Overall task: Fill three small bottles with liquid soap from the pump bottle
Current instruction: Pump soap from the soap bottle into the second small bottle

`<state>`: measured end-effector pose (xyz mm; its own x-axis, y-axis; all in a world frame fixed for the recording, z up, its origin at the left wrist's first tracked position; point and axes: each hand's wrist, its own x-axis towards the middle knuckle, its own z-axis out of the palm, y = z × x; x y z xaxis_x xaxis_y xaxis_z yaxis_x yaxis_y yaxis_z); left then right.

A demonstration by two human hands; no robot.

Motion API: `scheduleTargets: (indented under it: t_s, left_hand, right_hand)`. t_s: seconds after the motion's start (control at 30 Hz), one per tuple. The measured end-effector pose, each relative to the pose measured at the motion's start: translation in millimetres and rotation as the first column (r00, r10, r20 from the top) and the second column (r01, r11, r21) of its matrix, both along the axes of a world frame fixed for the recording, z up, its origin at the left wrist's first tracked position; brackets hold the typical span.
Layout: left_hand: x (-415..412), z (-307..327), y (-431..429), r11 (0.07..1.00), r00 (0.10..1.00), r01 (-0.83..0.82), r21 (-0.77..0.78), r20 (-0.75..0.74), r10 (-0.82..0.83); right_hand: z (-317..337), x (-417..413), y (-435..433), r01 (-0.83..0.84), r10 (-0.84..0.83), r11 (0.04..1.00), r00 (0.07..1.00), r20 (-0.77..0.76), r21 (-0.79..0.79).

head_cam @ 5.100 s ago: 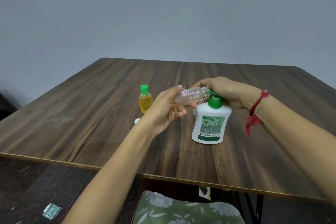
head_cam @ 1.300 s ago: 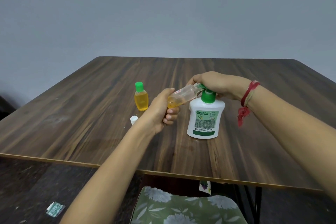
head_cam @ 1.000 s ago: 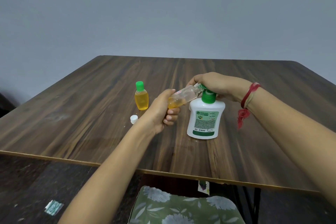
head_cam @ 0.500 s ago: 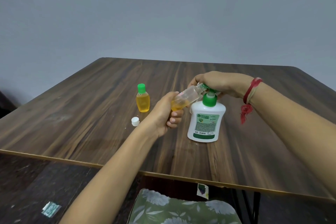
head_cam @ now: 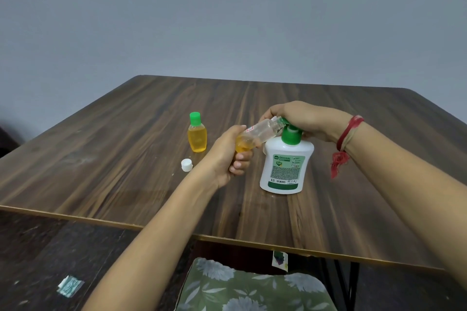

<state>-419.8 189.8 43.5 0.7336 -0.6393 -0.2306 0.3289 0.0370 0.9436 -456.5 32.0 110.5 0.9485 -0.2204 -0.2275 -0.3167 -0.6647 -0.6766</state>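
Observation:
A white pump bottle [head_cam: 286, 166] with a green pump stands on the wooden table [head_cam: 126, 159]. My right hand [head_cam: 303, 118] lies over the pump head, fingers curled round it. My left hand [head_cam: 230, 154] grips the base of a small clear bottle [head_cam: 260, 134], tilted with its open mouth at the pump spout. Orange soap fills the lower part of this bottle. A small bottle full of orange soap [head_cam: 197, 136], with a green cap, stands upright to the left. A third small bottle is not in view.
A loose white cap [head_cam: 186, 165] lies on the table in front of the full bottle. A floral cushion [head_cam: 252, 288] sits below the table's near edge. The wall is behind the table's far edge.
The soap level in the tilted bottle has risen since the earliest frame. Both hands keep the same hold. The view has shifted slightly.

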Motion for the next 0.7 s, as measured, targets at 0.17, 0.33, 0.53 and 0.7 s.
scheduleTargets:
  t_s: [0.17,0.33,0.53,0.7]
  left_hand:
    - [-2.4,2.4,-0.8,0.999,1.000,0.007,-0.032,-0.010,-0.007]
    - [0.0,-0.6,-0.6,1.000,1.000,-0.003,-0.017,-0.017,0.003]
    - [-0.1,2.6,-0.4,0.999,1.000,0.006,-0.032,-0.014,-0.006]
    - [0.4,0.6,-0.2,1.000,1.000,0.001,-0.008,-0.012,-0.001]
  right_hand:
    - [8.6,0.8,-0.7,-0.015,0.014,1.000,1.000,-0.007,-0.023]
    - [-1.4,1.7,-0.3,0.003,-0.004,1.000,1.000,0.007,0.018]
    - [7.4,0.6,-1.2,-0.008,0.008,1.000,1.000,0.008,-0.026]
    - [0.8,0.1,1.8,0.002,-0.002,1.000,1.000,0.007,-0.017]
